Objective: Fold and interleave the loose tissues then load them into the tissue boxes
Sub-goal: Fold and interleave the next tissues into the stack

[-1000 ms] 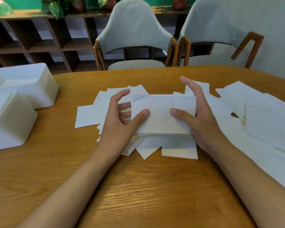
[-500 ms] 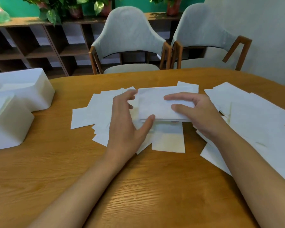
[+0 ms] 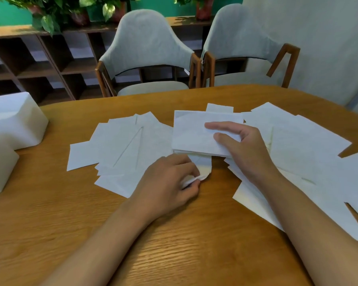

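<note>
Chairs (image 3: 145, 42) beyond table (image 3: 174, 244); loose tissues (image 3: 128, 145) flank folded stack (image 3: 190, 133); boxes (image 3: 15, 120) left.

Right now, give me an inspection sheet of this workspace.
Surface: wooden table, partly covered with tissues.
Job's things: folded tissue stack at centre; loose tissues spread left and right of it; two white tissue boxes at the left edge.
Clutter: nothing seen.
Hands: left hand pinches a single tissue by its edge, just below the stack; right hand presses on the stack.
Cables: nothing seen.
Surroundings: two grey chairs, wooden shelf, potted plants behind.
</note>
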### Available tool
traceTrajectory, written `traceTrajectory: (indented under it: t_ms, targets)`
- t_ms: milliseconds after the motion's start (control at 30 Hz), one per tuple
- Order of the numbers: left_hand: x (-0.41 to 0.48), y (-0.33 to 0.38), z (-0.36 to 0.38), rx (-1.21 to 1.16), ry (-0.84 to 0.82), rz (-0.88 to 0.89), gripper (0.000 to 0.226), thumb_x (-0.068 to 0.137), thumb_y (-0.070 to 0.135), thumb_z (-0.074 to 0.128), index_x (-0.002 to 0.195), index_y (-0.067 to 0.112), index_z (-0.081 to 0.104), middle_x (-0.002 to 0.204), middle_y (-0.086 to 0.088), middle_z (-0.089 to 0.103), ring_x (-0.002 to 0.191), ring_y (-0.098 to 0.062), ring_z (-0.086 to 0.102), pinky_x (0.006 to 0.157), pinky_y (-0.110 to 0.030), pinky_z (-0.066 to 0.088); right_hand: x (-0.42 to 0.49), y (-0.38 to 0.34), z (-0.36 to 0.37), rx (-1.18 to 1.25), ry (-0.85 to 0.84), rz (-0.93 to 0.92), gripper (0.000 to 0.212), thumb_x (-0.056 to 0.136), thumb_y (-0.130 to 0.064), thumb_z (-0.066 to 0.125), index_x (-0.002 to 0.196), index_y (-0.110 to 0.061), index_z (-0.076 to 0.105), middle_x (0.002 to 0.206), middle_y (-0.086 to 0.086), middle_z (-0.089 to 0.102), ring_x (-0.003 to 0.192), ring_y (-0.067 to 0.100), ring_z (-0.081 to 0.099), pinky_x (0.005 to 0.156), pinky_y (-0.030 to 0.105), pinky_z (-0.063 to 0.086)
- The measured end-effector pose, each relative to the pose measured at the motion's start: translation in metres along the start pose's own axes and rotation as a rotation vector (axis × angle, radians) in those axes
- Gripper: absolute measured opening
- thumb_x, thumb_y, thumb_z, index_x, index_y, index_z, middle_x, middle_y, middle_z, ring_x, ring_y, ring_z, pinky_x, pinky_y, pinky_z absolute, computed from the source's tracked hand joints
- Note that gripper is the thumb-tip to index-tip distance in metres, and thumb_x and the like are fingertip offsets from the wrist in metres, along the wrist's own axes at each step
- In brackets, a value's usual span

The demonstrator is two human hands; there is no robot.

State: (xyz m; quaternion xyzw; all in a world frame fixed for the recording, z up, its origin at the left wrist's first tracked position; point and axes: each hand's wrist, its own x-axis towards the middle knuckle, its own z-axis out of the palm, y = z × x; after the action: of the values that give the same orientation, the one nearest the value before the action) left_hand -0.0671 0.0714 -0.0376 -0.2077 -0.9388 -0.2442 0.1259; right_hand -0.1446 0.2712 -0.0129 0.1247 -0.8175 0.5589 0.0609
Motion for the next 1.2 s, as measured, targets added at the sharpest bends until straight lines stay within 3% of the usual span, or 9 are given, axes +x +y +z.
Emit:
traceTrajectory:
  t_ms: [167,333,433,567,633,700,767,933,1200]
  targets:
    - [-0.005,-0.002,-0.006,-0.001,0.095,-0.011,0.013,0.088,0.024,0.064,0.1,0.027,0.067,0.089,0.012,0.065,0.084,-0.006,0.054,0.072,-0.03,0.049,0.0,0.001,0.0,0.026,-0.011,0.008,0.023,0.1,-0.024,0.061,0.114,-0.037,0.074,0.122,-0.032,0.061,0.112,-0.02,0.045,0.087,0.002,0.031]
    - [-0.012,-0.003,-0.01,-0.078,0.106,0.09,0.032,0.088,0.016,0.076,0.118,0.026,0.07,0.101,0.015,0.071,0.094,-0.002,0.061,0.095,-0.026,0.038,-0.001,0.001,0.001,0.05,-0.047,-0.01,0.026,0.099,-0.021,0.061,0.115,-0.037,0.075,0.124,-0.03,0.064,0.122,-0.012,0.047,0.099,0.011,0.036]
    - [-0.013,0.005,-0.016,-0.209,0.143,0.107,0.027,0.093,0.013,0.078,0.117,0.022,0.074,0.106,0.016,0.071,0.1,-0.001,0.063,0.088,-0.023,0.045,0.001,0.004,0.002,0.059,-0.077,0.002,0.028,0.099,-0.018,0.06,0.114,-0.036,0.075,0.127,-0.026,0.065,0.125,-0.005,0.048,0.1,0.018,0.041]
    - [-0.011,0.007,-0.026,-0.419,0.205,-0.075,0.008,0.096,0.019,0.075,0.103,0.021,0.078,0.099,0.013,0.072,0.099,-0.011,0.067,0.076,-0.02,0.049,0.0,0.001,0.003,0.11,-0.136,-0.007,0.023,0.102,-0.024,0.056,0.112,-0.031,0.076,0.124,-0.02,0.066,0.109,-0.015,0.052,0.08,0.001,0.041]
    - [-0.011,0.004,-0.031,-0.561,0.219,-0.215,0.006,0.094,0.021,0.076,0.1,0.022,0.077,0.097,0.01,0.074,0.097,-0.015,0.07,0.076,-0.031,0.056,0.0,0.002,0.003,0.116,-0.175,-0.02,0.026,0.1,-0.043,0.055,0.111,-0.032,0.076,0.126,-0.011,0.063,0.112,-0.007,0.054,0.086,0.01,0.046]
    - [-0.01,0.003,-0.035,-0.734,0.291,-0.346,0.015,0.091,0.021,0.078,0.106,0.025,0.078,0.101,0.01,0.079,0.097,-0.013,0.074,0.081,-0.034,0.062,-0.002,-0.002,0.004,0.26,-0.223,0.059,0.059,0.081,-0.077,0.056,0.109,-0.03,0.077,0.125,-0.004,0.063,0.119,0.014,0.057,0.096,0.036,0.052]
    - [-0.008,0.001,-0.038,-0.86,0.394,-0.465,0.022,0.09,0.022,0.078,0.112,0.025,0.077,0.104,0.011,0.08,0.097,-0.01,0.076,0.081,-0.03,0.062,-0.002,-0.002,0.005,0.345,-0.266,0.103,0.074,0.065,-0.091,0.056,0.106,-0.034,0.077,0.118,-0.007,0.068,0.115,0.019,0.063,0.096,0.045,0.053]
    - [-0.006,-0.006,-0.033,-0.959,0.469,-0.614,0.032,0.086,0.022,0.083,0.117,0.025,0.075,0.109,0.008,0.079,0.101,-0.013,0.076,0.088,-0.039,0.063,-0.013,-0.009,0.017,0.163,-0.199,0.031,0.04,0.075,-0.061,0.068,0.108,-0.039,0.069,0.105,-0.025,0.072,0.102,-0.008,0.063,0.079,0.013,0.051]
    - [-0.007,-0.009,-0.031,-0.86,0.436,-0.608,0.041,0.081,0.021,0.087,0.119,0.02,0.07,0.104,0.005,0.081,0.095,-0.015,0.078,0.086,-0.046,0.064,-0.016,-0.008,0.025,0.105,-0.236,-0.06,0.065,0.081,-0.053,0.075,0.137,-0.054,0.044,0.121,-0.05,0.044,0.113,-0.022,0.046,0.083,0.005,0.047]
